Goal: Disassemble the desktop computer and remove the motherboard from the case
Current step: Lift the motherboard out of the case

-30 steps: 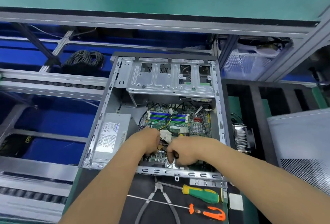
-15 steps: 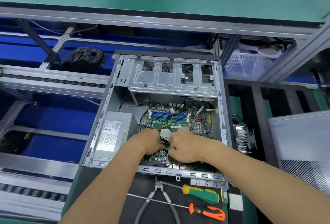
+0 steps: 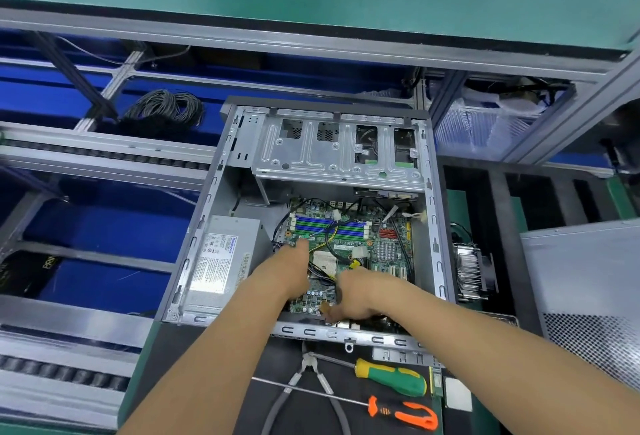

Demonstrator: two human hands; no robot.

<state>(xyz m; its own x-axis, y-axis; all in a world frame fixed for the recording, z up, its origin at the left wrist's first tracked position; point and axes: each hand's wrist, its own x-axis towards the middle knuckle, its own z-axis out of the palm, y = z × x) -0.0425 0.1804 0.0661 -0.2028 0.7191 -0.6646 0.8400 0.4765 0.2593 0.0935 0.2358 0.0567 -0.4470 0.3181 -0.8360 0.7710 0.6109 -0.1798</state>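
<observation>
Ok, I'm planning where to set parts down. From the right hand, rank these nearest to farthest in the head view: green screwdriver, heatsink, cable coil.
1. Green screwdriver: just below the right hand, on the mat in front of the case.
2. Heatsink: to the right, outside the case wall.
3. Cable coil: far upper left, behind the case.

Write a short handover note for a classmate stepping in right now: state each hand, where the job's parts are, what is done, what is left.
Left hand: fingers extended, resting on the green motherboard near the blue memory slots.
Right hand: at the board's near edge; grip unclear.
Board lies inside the open grey steel case, with black and yellow cables across it.
Done: side panel off.
Left: clear the cables, lift the board out.
Green-handled screwdriver and orange-handled screwdriver lie in front.
</observation>
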